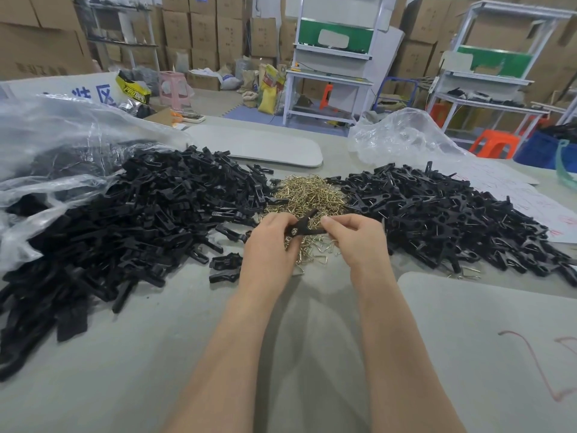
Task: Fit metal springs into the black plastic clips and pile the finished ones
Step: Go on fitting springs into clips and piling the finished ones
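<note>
Both hands meet over a heap of brass-coloured metal springs [307, 195] in the middle of the grey table [156, 354]. My left hand [268, 245] grips one black plastic clip [303, 227] from the left. My right hand [356, 237] pinches the same clip's right end between thumb and fingers. A big heap of black clip parts without springs [125, 232] lies to the left. On the right lies a pile of black clips with springs fitted [446, 217]. Whether a spring sits in the held clip is hidden by my fingers.
A clear plastic bag [56, 145] spills the left heap. Another crumpled clear bag [402, 139] lies behind the right pile. Grey boards lie at the back centre [259, 145] and front right [487, 339]. Loose clip halves [224, 267] sit near my left wrist. Workbenches and cardboard boxes stand beyond.
</note>
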Tool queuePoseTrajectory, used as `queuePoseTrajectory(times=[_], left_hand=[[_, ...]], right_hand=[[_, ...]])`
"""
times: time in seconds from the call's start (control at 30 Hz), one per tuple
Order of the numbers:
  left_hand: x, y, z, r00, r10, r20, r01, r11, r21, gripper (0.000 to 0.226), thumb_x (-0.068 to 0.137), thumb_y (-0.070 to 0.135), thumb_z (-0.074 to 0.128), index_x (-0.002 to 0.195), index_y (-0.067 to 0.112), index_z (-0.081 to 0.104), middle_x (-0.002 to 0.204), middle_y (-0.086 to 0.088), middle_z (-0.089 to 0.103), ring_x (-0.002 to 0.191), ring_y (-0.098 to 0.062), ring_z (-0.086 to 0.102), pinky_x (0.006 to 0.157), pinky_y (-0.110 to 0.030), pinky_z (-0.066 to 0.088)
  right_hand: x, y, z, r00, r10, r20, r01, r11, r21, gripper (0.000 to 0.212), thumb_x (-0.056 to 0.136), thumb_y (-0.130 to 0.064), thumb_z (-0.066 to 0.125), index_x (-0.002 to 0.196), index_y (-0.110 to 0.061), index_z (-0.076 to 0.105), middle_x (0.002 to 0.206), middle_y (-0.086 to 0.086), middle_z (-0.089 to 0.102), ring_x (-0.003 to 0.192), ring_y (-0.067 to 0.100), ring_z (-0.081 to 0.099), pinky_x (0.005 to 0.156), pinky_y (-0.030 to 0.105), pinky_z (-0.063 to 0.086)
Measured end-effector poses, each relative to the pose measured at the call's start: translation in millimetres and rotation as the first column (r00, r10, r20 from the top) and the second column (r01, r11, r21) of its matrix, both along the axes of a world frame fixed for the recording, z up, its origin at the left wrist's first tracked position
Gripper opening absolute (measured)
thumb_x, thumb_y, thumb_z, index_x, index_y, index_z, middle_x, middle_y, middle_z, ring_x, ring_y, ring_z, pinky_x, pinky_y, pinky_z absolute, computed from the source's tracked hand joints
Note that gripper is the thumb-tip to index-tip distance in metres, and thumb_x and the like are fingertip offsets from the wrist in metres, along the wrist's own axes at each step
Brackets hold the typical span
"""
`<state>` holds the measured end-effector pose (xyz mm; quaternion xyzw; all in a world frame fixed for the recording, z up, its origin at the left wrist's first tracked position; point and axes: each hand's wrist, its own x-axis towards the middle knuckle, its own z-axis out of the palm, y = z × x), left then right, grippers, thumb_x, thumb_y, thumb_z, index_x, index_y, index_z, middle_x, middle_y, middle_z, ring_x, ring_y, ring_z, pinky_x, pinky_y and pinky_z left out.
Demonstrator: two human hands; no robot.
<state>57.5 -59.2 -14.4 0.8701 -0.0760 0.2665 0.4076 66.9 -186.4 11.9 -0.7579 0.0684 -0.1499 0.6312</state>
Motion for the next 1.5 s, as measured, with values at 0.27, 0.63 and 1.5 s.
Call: queuePoseTrajectory(times=[0.27, 0.63, 1.5], left_hand=[[-0.9, 1.0, 1.2, 0.999, -0.011, 0.035, 0.011, 1.0, 0.019, 0.023, 0.085, 0.007, 0.066, 0.107, 0.01, 0.064, 0.103, 0.002, 0.06, 0.091, -0.016, 0.058, 0.083, -0.028, 0.046], [-0.2, 2.4, 0.4, 0.999, -0.039, 0.015, 0.039, 0.998, 0.042, 0.019, 0.082, 0.006, 0.068, 0.099, 0.014, 0.065, 0.093, 0.008, 0.055, 0.086, -0.017, 0.057, 0.081, -0.039, 0.05], [-6.3, 9.9, 9.4, 0.933, -0.342, -0.111, 0.317, 0.928, -0.195, 0.024, 0.078, 0.016, 0.075, 0.088, 0.033, 0.062, 0.09, 0.011, 0.064, 0.088, -0.001, 0.058, 0.083, -0.009, 0.042]], right_hand=[[-0.1, 1.8, 0.3, 0.999, -0.023, -0.032, 0.021, 0.997, -0.072, 0.018, 0.079, -0.02, 0.074, 0.063, -0.024, 0.067, 0.05, -0.011, 0.055, 0.05, 0.003, 0.046, 0.054, 0.019, 0.035], [2.3, 1.9, -5.6, 0.996, -0.088, 0.021, 0.09, 0.975, -0.201, 0.02, 0.08, -0.022, 0.073, 0.062, -0.025, 0.064, 0.06, -0.007, 0.06, 0.064, 0.011, 0.055, 0.068, 0.026, 0.041], [-5.1, -21.4, -10.9, 0.671, 0.717, -0.189, -0.465, 0.606, 0.645, 0.057, 0.068, -0.051, 0.063, 0.106, -0.009, 0.06, 0.083, 0.007, 0.069, 0.071, 0.019, 0.068, 0.067, 0.03, 0.057]])
